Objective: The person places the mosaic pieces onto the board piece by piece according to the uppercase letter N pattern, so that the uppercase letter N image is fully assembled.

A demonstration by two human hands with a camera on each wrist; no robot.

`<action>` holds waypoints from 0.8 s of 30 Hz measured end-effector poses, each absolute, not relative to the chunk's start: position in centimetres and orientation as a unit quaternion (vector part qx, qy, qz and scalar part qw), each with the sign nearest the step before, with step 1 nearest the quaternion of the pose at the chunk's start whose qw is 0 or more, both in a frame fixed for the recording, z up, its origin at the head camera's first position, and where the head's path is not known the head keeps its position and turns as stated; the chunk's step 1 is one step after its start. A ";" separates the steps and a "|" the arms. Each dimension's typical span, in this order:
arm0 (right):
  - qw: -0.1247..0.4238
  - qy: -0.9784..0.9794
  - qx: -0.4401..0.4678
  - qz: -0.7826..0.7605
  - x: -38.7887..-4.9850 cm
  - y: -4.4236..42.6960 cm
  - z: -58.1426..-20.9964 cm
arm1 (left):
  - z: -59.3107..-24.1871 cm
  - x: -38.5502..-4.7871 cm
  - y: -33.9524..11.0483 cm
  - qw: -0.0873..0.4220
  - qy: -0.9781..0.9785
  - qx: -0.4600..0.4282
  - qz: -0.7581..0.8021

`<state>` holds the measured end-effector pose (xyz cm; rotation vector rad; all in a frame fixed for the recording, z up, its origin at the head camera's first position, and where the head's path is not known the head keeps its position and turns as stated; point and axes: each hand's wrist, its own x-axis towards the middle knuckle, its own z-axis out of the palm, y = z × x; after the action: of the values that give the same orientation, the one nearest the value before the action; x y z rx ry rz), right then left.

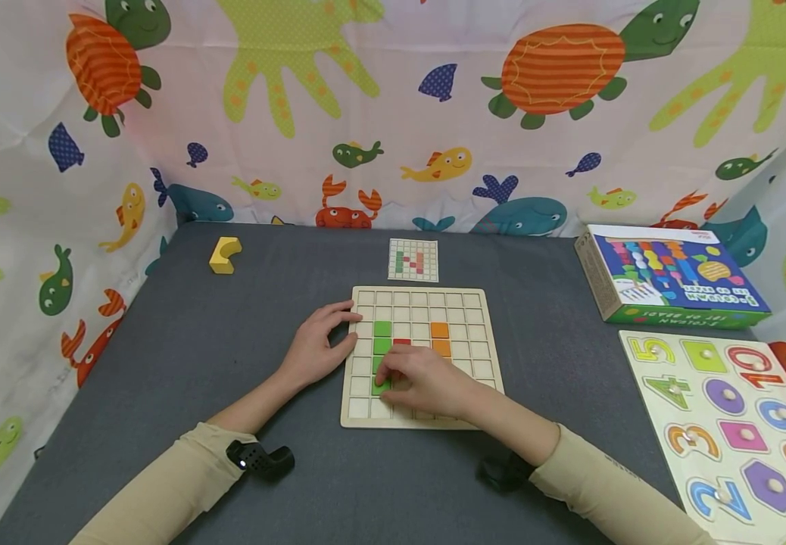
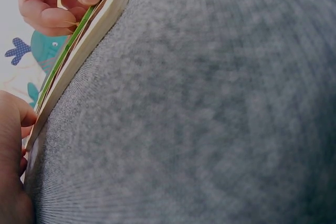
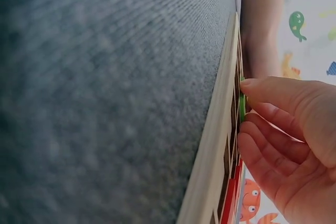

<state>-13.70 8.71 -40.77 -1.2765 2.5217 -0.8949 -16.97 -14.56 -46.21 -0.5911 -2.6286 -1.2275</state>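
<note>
A wooden grid board lies on the dark cloth with square tiles set in its cells. My left hand rests at the board's left edge, fingers extended and touching the rim. Over the lower left of the grid, my right hand pinches a green tile between thumb and fingers, low at the board surface. In the right wrist view that green tile sits by the thumb tip. Other green tiles line the same column. A red tile is partly covered by the right hand, near two orange tiles.
A small pattern card lies behind the board. At the back left stands a yellow arched block. On the right are a colourful box and a number-and-shape puzzle board. A printed curtain hangs behind the table.
</note>
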 end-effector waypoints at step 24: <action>0.097 0.838 -0.366 -0.393 -15.0 11.3 -40.7 | -46.5 -17.1 -14.7 0.088 -0.885 -0.194 -0.413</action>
<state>-14.99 11.26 -40.70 -1.0832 2.4832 -1.1626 -17.06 -14.71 -46.54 -0.5789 -2.6354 -1.2306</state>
